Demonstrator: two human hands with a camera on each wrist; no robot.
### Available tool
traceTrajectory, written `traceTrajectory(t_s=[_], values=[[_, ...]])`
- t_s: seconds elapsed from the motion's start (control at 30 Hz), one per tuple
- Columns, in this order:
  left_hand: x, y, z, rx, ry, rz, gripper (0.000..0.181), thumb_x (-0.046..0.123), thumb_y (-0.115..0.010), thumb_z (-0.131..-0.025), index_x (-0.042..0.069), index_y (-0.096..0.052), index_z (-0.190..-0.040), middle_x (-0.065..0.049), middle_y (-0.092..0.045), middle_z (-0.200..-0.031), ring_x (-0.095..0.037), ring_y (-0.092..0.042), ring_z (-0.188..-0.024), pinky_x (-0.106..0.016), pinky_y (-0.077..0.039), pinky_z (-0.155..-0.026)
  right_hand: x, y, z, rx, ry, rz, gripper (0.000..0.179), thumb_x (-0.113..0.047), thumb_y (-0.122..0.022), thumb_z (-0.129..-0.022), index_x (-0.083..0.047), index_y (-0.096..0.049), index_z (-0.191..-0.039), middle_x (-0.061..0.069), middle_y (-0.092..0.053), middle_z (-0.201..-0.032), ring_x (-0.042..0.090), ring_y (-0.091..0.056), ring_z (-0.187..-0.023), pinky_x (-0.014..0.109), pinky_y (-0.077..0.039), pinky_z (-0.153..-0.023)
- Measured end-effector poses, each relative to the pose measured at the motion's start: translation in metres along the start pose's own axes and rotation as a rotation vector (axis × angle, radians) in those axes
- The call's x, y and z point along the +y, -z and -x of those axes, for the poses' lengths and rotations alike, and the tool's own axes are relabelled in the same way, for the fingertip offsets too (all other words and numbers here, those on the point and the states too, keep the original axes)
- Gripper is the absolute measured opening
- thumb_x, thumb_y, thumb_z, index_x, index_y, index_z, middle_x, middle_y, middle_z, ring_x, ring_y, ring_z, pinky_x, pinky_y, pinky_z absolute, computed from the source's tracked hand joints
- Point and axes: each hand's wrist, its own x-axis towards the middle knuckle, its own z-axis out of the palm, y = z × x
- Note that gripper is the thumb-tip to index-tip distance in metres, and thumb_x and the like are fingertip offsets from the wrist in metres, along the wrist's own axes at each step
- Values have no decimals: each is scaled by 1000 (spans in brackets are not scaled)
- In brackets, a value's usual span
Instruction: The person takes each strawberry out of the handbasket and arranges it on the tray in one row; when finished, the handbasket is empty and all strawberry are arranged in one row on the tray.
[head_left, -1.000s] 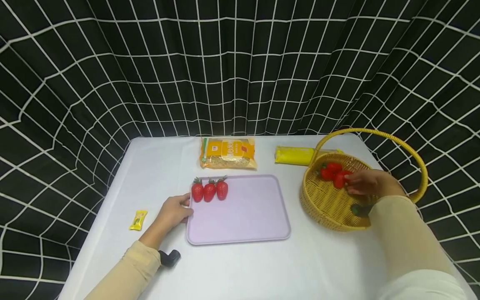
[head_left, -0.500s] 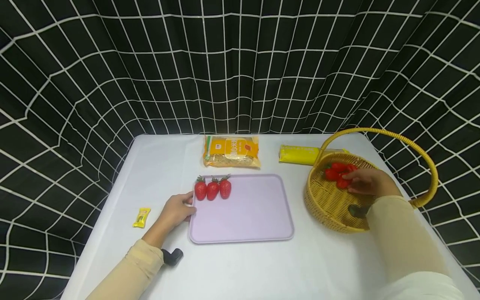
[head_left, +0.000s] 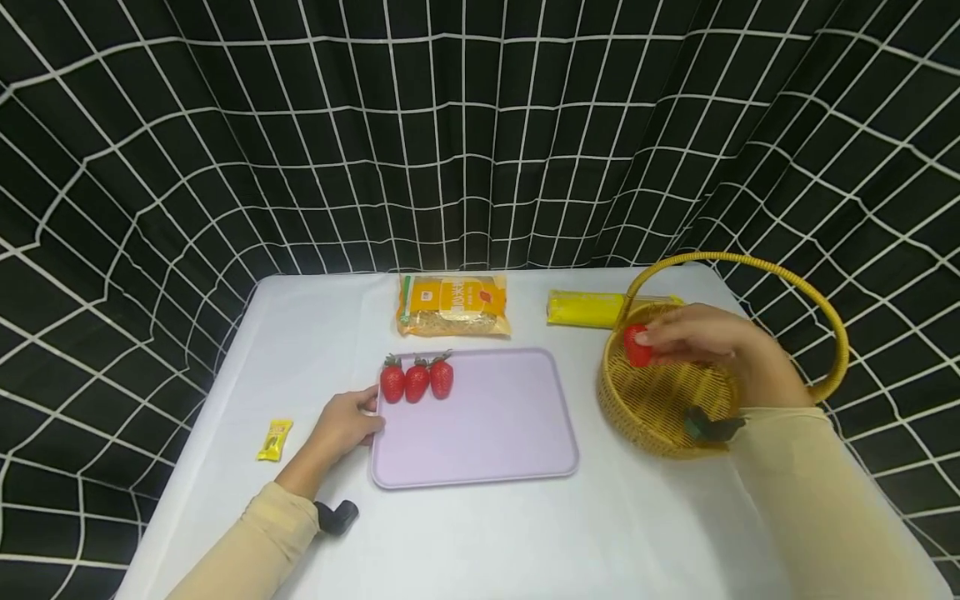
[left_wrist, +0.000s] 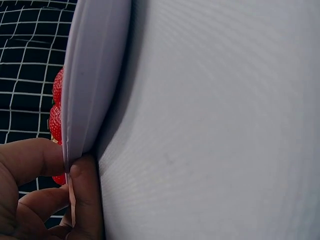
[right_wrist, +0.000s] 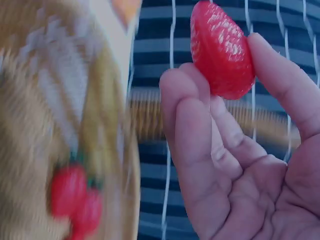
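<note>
Over the wicker basket (head_left: 622,408), my right hand (head_left: 701,333) pinches a red strawberry (head_left: 637,346) between thumb and fingers. The right wrist view shows that strawberry (right_wrist: 220,50) raised at the fingertips, with more strawberries (right_wrist: 75,197) blurred inside the basket. At the left side of the pale purple tray (head_left: 480,442), my left hand (head_left: 345,425) grips the rim; in the left wrist view its thumb and fingers pinch the tray edge (left_wrist: 85,100). Three strawberries (head_left: 417,381) lie in a row at the tray's upper left corner, leaves pointing away from me.
An orange food bag (head_left: 453,306) lies behind the tray. Beside it, a yellow packet (head_left: 581,309) reaches behind the basket. The basket's tall handle (head_left: 750,262) arches over the right side. A small yellow wrapped packet (head_left: 275,440) lies at the left on the white table (head_left: 480,542).
My right hand has lifted a strawberry from the group in the basket and moved it up and left toward the basket's rim. The left hand keeps its grip on the tray.
</note>
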Motion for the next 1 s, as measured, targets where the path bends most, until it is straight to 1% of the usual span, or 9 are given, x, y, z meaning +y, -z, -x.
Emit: traceTrajectory(t_s=[0.1,0.2,0.27,0.33,0.47,0.6,0.7,0.83,1.0], values=[[-4,1,1,9,17,12,68,9,-70,-82,6,-46,-146,-14,-58,-109,-17,-65,-71,-26,-58,-62,-21,-40,-31,-13,35,58,44,-20,-70,-91,11,-53,-116,16,-67,-104,26,-67,-94,38,-55,-88],[-7,3,1,16,15,23,68,8,-70,-82,6,-45,-146,-14,-58,-110,-17,-65,-71,-26,-58,-62,-34,-83,-67,-23,3,52,45,-20,-74,-88,9,-52,-114,16,-67,-99,25,-67,-87,38,-56,-86],[-8,4,1,23,13,27,68,8,-70,-82,6,-46,-146,-14,-59,-110,-17,-64,-71,-26,-57,-62,-37,-111,-91,-23,-16,55,43,-21,-75,-86,8,-56,-111,16,-68,-97,24,-68,-84,39,-57,-85],[-8,5,0,30,10,26,68,8,-69,-82,5,-46,-145,-13,-59,-109,-18,-64,-69,-26,-57,-60,-37,-135,-111,-19,-37,101,40,-23,-77,-85,5,-61,-107,14,-69,-94,23,-67,-81,36,-57,-85],[-6,5,-4,21,-6,14,68,7,-69,-80,4,-47,-144,-12,-59,-105,-16,-63,-66,-26,-56,-58,-30,-170,-140,31,-74,192,33,-28,-78,-83,0,-68,-96,13,-70,-88,25,-67,-80,34,-55,-83],[-3,2,-7,-3,-13,11,69,6,-69,-79,4,-48,-144,-11,-59,-103,-16,-63,-66,-26,-57,-58,-23,-188,-151,128,-109,274,30,-32,-78,-82,-5,-70,-90,9,-70,-81,23,-67,-75,33,-52,-80],[-1,1,-7,2,-1,6,69,7,-70,-79,4,-47,-144,-10,-59,-104,-16,-63,-66,-26,-57,-58,-23,-196,-155,177,-108,238,30,-32,-79,-82,-5,-70,-91,9,-70,-81,23,-68,-72,32,-54,-77],[-1,3,-5,8,-1,-7,69,7,-70,-80,3,-47,-145,-11,-59,-105,-15,-63,-67,-27,-57,-59,-24,-204,-161,188,-87,112,26,-24,-80,-82,-2,-71,-94,10,-70,-83,23,-69,-70,30,-58,-70],[-1,4,-5,8,-15,-12,68,8,-70,-80,3,-47,-144,-11,-59,-105,-15,-63,-69,-26,-57,-60,-24,-210,-165,193,-43,85,19,-18,-79,-82,-2,-72,-88,9,-70,-79,21,-68,-67,29,-59,-66]])
